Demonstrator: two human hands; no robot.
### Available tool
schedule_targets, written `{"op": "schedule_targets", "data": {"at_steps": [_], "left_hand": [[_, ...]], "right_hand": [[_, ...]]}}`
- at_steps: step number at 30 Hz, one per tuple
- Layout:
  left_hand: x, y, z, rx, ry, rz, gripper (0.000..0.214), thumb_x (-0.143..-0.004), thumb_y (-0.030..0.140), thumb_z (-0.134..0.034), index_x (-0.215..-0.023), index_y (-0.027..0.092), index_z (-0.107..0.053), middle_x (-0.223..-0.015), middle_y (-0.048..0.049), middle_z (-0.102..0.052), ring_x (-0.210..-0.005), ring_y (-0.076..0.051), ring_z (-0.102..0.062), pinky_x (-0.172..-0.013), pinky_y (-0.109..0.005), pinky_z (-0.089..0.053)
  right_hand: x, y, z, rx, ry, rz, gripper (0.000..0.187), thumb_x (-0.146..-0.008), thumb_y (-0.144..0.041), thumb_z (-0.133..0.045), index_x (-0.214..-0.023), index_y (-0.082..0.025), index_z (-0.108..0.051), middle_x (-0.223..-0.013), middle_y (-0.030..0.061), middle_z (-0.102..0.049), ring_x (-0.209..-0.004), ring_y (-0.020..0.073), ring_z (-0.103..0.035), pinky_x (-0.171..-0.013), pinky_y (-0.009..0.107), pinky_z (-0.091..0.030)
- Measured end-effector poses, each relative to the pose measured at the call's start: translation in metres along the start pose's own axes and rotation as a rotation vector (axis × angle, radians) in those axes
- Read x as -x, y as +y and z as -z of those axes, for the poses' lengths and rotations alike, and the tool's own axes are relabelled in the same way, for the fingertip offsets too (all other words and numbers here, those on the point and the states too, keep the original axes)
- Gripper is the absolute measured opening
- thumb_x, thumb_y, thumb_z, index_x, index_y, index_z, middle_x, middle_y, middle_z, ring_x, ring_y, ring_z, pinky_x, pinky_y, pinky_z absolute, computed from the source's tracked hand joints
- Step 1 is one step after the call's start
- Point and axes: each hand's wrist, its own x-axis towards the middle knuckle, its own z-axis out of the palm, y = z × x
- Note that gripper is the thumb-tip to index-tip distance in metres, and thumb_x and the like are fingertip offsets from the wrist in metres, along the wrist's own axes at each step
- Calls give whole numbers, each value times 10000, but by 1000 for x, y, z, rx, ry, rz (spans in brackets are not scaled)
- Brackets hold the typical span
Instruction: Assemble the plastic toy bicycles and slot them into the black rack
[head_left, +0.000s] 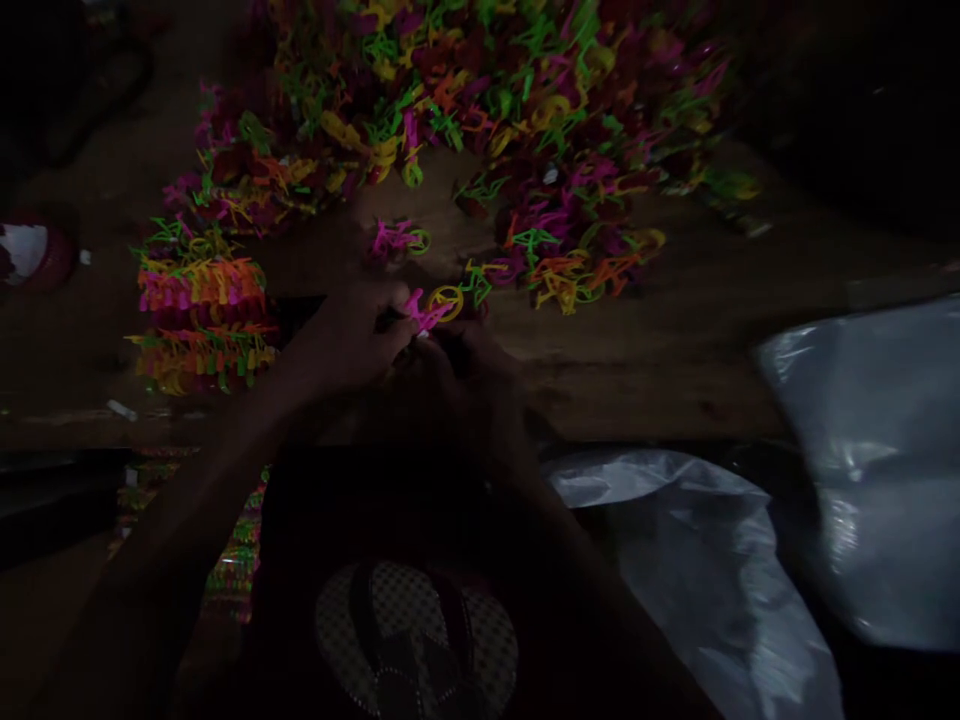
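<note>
Both hands meet over the wooden table in dim light. My left hand (367,330) is closed, thumb and finger pinching a small pink plastic toy (426,312) that looks like a tiny bicycle with a yellow wheel (446,302). Close against the toy's lower right side is my right hand (476,375), its fingers curled in and partly lost in shadow. Just beyond the hands lie a green loose piece (478,283) and a pink piece with a yellow-green ring (394,240).
A big heap of neon plastic pieces (465,90) covers the table's far side. Rows of similar pieces (202,300) stand at the left, near a red and white round container (37,255). Clear plastic bags (877,470) lie at the right, one below the table edge (675,440).
</note>
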Motion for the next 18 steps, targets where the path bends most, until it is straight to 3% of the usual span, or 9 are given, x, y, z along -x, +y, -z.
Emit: {"op": "schedule_targets", "data": {"at_steps": [4,7,9,11,14,16,18], "left_hand": [[0,-1,25,-163,-87,-80,158,-914,196,-567,-782,162,-648,-697,17,-598,-677,-132,-553,-672,-268,-384],[2,-3,46,-227,-174,-123,129,-919,196,-594,-835,167,-687,-748,10,-655,-719,-141,-613,-742,-274,-433],[8,-5,59,-213,-159,-111,126,-903,193,-634,-1001,174,-710,-885,-2,-721,-819,-156,-668,-812,-278,-473],[19,-10,72,-146,-67,-116,319,-913,221,-636,-1231,204,-647,-1110,-22,-739,-965,-176,-694,-869,-287,-509],[37,-25,82,-112,217,-160,388,-975,215,-534,-1363,198,-550,-1340,-51,-665,-1169,-187,-656,-995,-328,-521],[46,-42,78,-234,363,-140,400,-1007,197,-461,-1403,179,-506,-1449,-68,-589,-1334,-188,-555,-1137,-360,-444],[51,-62,67,-374,389,-63,438,-1023,223,-402,-1455,165,-448,-1550,-90,-484,-1469,-210,-403,-1231,-405,-341]], "right_hand": [[-8,-2,11,-50,-247,104,204,-959,-348,-568,-1028,-231,-721,-989,51,-744,-932,205,-687,-823,339,-542],[-14,-7,4,-102,-288,142,158,-929,-306,-601,-972,-246,-741,-984,42,-750,-968,218,-687,-859,363,-542],[-14,-10,-8,-150,-282,87,141,-911,-299,-623,-960,-237,-740,-914,25,-749,-875,205,-691,-798,350,-551],[-13,-13,-24,-175,-266,56,146,-902,-294,-627,-970,-225,-735,-885,13,-744,-817,189,-685,-750,327,-548],[-12,-16,-48,-139,-224,61,166,-902,-311,-601,-953,-210,-724,-857,17,-736,-773,178,-676,-696,298,-532],[-13,-17,-65,-104,-201,68,187,-915,-315,-560,-925,-201,-708,-825,27,-727,-733,177,-668,-648,288,-515],[-17,-16,-80,-71,-195,91,205,-927,-317,-529,-916,-196,-694,-838,46,-728,-734,185,-668,-642,292,-515]]}}
